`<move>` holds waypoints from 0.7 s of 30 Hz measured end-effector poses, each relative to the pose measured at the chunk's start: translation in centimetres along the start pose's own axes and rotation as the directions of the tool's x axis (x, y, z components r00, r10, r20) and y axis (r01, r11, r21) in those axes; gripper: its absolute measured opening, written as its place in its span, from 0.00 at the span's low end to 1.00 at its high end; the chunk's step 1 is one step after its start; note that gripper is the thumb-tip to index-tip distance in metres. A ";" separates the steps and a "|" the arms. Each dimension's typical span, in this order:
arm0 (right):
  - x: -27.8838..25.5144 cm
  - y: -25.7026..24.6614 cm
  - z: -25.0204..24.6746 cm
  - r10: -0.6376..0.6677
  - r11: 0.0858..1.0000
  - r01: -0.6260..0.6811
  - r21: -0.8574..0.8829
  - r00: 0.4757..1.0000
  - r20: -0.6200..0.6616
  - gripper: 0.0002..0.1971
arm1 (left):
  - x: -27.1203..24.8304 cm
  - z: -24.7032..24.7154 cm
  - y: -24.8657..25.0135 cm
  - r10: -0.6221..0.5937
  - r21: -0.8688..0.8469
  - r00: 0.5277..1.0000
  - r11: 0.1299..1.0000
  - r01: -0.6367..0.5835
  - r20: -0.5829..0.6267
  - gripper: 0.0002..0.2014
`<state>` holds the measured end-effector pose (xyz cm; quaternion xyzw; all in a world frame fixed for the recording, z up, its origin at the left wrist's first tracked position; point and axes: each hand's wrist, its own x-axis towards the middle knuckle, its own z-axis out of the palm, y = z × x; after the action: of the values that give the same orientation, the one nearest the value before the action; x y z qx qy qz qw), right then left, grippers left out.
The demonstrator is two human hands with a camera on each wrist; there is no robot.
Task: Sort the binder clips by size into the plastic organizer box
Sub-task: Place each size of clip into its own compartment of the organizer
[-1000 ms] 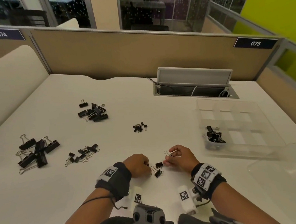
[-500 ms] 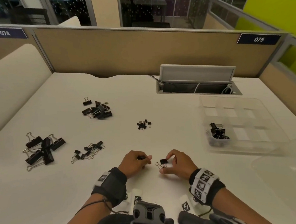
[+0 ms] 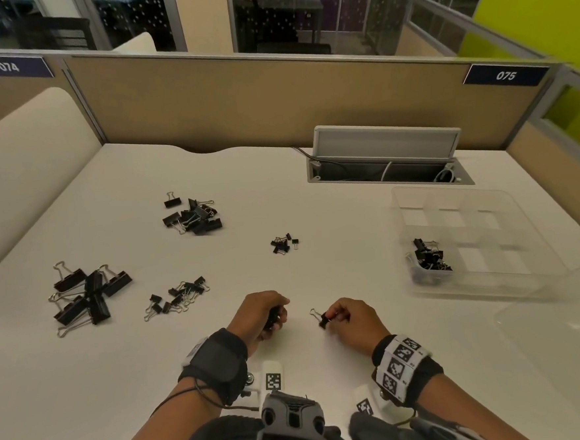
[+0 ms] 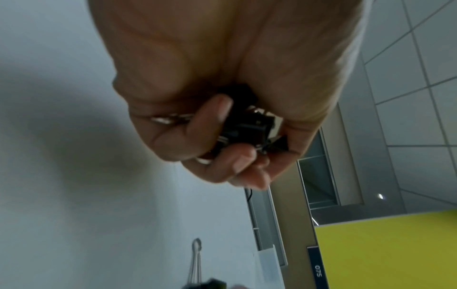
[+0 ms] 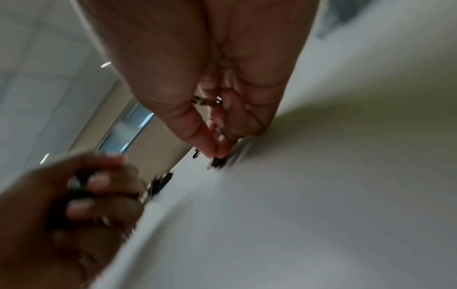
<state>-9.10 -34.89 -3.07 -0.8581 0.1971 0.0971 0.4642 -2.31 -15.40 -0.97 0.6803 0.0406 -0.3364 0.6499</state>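
My left hand (image 3: 264, 316) is curled around a bunch of small black binder clips (image 4: 249, 127) low over the white desk. My right hand (image 3: 349, 320) pinches one small black binder clip (image 3: 323, 319) by thumb and finger, its wire handle pointing left. In the right wrist view the right hand (image 5: 217, 150) pinches that clip (image 5: 219, 162), blurred. The clear plastic organizer box (image 3: 493, 295) stands at the right, with several small clips (image 3: 430, 258) in its near-left compartment. The other compartments look bare.
Piles of clips lie on the desk (image 3: 352, 249): large ones (image 3: 88, 295) far left, medium ones (image 3: 192, 214) at the back, small ones (image 3: 177, 296) and tiny ones (image 3: 285, 244) nearer. A clear lid (image 3: 564, 331) lies right of the box. An open cable hatch (image 3: 387, 161) sits behind.
The loose clips that lay between my hands have been picked up. Both hands have drawn apart; the left holds its bunch and the right has lifted its single clip.
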 end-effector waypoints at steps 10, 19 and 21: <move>-0.7 0.5 -1.7 0.140 0.442 -0.090 0.893 0.990 0.030 0.13 | 1.5 2.1 -1.0 0.132 0.744 0.962 0.611 -0.270 0.240 0.21; -2.5 0.7 -2.2 0.179 0.134 -0.084 0.987 0.982 0.059 0.12 | 2.9 4.9 -2.0 0.173 0.872 0.966 0.421 -0.249 0.192 0.14; -2.7 0.6 -2.1 0.195 0.156 -0.097 0.983 0.979 0.066 0.12 | 3.0 5.0 -2.0 0.200 0.872 0.960 0.411 -0.264 0.197 0.11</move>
<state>-11.80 -36.32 -1.46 -0.3380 0.3124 -0.0410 0.8868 -2.96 -20.84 -3.86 0.9073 -0.2565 -0.2347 0.2363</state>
